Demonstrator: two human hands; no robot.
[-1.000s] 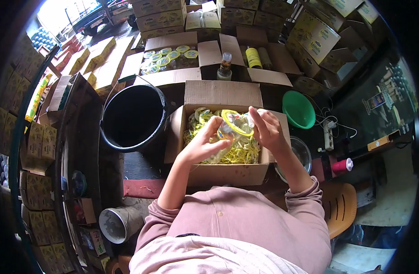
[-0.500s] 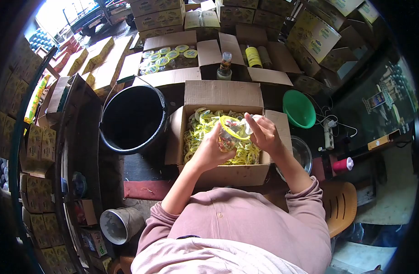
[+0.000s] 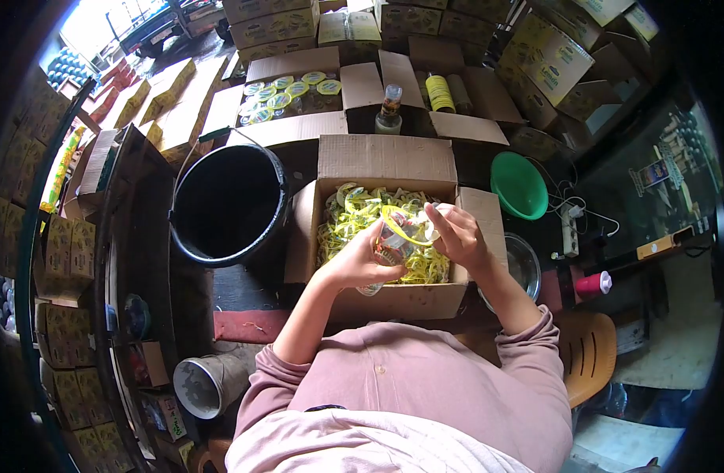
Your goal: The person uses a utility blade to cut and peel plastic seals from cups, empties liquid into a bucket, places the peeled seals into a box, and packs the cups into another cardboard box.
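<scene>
My left hand [image 3: 360,258] is wrapped round a clear plastic cup [image 3: 389,246] with a yellow rim, held tilted over an open cardboard box [image 3: 393,302]. At the rim, my right hand [image 3: 458,235] pinches a small whitish piece [image 3: 430,231], too small to make out fully. A yellow strip curves between the two hands. Inside the box below lies a tangle of yellow and clear strips [image 3: 346,213]. The cup's lower end shows under my left palm.
A black bucket [image 3: 230,251] stands left of the box, a green bowl [image 3: 519,186] and a clear bowl [image 3: 527,268] at its right. Behind are a glass bottle [image 3: 388,118] and a box of yellow-lidded cups [image 3: 279,101]. A pink spool [image 3: 592,284] lies at the right.
The cup has tilted further, its bottom now showing below my left hand. Both hands have shifted slightly, and the yellow rim looks narrower and turned toward my right hand.
</scene>
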